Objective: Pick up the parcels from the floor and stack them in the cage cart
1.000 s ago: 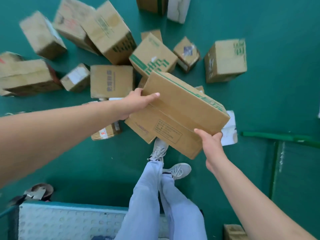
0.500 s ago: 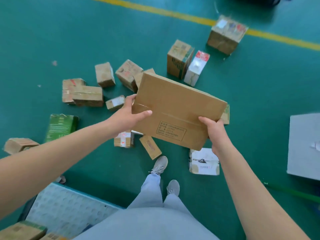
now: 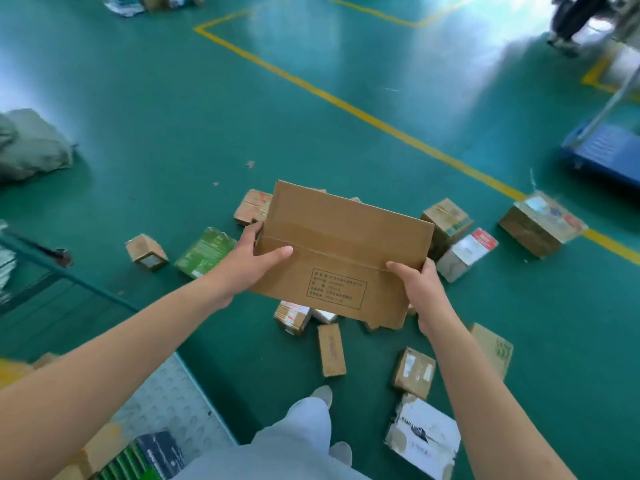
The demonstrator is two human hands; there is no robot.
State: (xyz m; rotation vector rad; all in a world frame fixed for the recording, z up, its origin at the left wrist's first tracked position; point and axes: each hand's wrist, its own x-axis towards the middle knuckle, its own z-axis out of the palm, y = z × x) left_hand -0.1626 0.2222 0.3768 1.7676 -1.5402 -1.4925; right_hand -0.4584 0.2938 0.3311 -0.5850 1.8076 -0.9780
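Note:
A flat brown cardboard parcel (image 3: 341, 251) with a printed label box is held up in front of me, well above the floor. My left hand (image 3: 247, 263) grips its left edge, thumb across the near face. My right hand (image 3: 420, 289) grips its lower right corner. The cage cart's studded grey floor plate (image 3: 166, 400) lies at the lower left, with a dark and green parcel (image 3: 149, 457) and a brown one on it. Several small parcels lie scattered on the green floor below, among them a green box (image 3: 206, 252) and a white box (image 3: 424, 441).
A cage cart side rail (image 3: 52, 268) runs along the left. A grey sack (image 3: 31, 145) lies at far left. A blue platform trolley (image 3: 606, 154) stands at the right. Yellow floor lines (image 3: 346, 105) cross the green floor. My legs and shoes (image 3: 323, 396) are at the bottom.
The view has risen and swung up; the parcel has been lifted higher, away from the floor pile. Both hands keep hold of it. More of the cart plate shows at lower left.

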